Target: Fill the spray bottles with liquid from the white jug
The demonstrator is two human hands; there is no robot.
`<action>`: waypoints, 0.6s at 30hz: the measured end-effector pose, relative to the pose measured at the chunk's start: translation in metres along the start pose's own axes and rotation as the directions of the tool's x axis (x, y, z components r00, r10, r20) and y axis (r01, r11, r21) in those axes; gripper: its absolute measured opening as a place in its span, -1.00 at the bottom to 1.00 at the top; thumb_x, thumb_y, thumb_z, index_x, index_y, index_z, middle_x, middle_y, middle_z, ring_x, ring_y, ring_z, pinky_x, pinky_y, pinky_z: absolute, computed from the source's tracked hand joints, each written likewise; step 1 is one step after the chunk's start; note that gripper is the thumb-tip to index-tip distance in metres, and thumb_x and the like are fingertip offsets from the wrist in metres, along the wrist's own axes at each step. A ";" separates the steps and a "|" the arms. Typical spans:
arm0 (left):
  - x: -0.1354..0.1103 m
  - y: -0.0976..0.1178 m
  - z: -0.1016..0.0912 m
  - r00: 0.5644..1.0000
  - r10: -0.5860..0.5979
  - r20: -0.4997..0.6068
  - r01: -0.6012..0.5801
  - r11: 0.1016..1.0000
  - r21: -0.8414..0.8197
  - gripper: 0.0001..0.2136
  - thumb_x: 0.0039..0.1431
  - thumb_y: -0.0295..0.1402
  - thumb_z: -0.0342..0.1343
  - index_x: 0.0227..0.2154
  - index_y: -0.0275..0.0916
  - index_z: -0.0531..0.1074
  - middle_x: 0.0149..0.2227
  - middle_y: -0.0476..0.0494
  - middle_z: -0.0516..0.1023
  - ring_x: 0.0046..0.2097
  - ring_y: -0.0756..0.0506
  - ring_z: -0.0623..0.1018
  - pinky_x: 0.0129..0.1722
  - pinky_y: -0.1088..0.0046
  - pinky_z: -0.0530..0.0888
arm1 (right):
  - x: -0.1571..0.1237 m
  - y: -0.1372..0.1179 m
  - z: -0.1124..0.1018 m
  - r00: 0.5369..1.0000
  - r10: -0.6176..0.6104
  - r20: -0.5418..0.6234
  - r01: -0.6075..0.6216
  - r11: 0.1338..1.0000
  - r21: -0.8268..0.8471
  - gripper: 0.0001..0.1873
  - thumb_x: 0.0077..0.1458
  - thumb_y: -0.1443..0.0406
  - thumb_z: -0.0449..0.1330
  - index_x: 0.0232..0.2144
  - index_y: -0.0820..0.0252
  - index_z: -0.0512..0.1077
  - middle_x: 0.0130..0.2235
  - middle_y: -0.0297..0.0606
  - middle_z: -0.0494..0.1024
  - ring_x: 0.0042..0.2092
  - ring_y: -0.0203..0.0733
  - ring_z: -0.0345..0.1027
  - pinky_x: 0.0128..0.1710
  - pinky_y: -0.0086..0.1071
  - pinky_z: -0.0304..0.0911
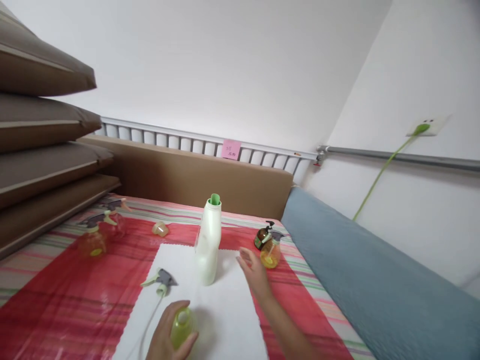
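Note:
My left hand [169, 336] is wrapped round a small yellow-green bottle [182, 326] with no top, standing on a white cloth [225, 310]. Just left of it lies a loose grey-and-green spray head [162, 280] with its tube trailing toward me. A tall white bottle with a green spout [208, 240] stands upright on the cloth. My right hand [255, 272] reaches out beside it, fingers partly extended, holding nothing that I can see, close to a small orange spray bottle [270, 252].
A red plaid sheet [75, 300] covers the striped bed. On it are two spray bottles at left [93, 240], a small cap [160, 229] and a brown pump bottle [262, 237]. Brown cushions [41, 150] are stacked left; a blue pad [356, 280] runs along the right.

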State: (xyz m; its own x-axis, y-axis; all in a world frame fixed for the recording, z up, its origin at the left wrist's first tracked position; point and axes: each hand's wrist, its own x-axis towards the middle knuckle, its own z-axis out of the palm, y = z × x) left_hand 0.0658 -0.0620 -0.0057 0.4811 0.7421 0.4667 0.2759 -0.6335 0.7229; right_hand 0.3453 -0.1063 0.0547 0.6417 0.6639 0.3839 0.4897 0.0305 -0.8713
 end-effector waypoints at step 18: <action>-0.006 0.017 -0.010 0.988 -0.048 0.145 0.074 0.981 -0.179 -0.43 -0.18 -0.39 0.23 0.00 -0.21 0.28 0.02 -0.24 0.38 0.06 -0.25 0.35 0.10 0.15 0.25 | 0.011 -0.089 0.056 0.971 0.219 0.094 -0.231 0.963 0.140 -0.60 -0.21 -0.01 0.23 -0.56 0.19 0.28 -0.60 -0.36 0.41 -0.57 -0.23 0.30 -0.55 -0.37 0.22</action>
State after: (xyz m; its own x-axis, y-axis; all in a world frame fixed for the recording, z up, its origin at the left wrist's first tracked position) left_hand 0.0594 -0.0752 0.0088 0.5830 0.7319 0.3527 0.1574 -0.5276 0.8348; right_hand 0.2755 -0.0599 0.1197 0.6747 0.7220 0.1531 0.2406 -0.0190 -0.9704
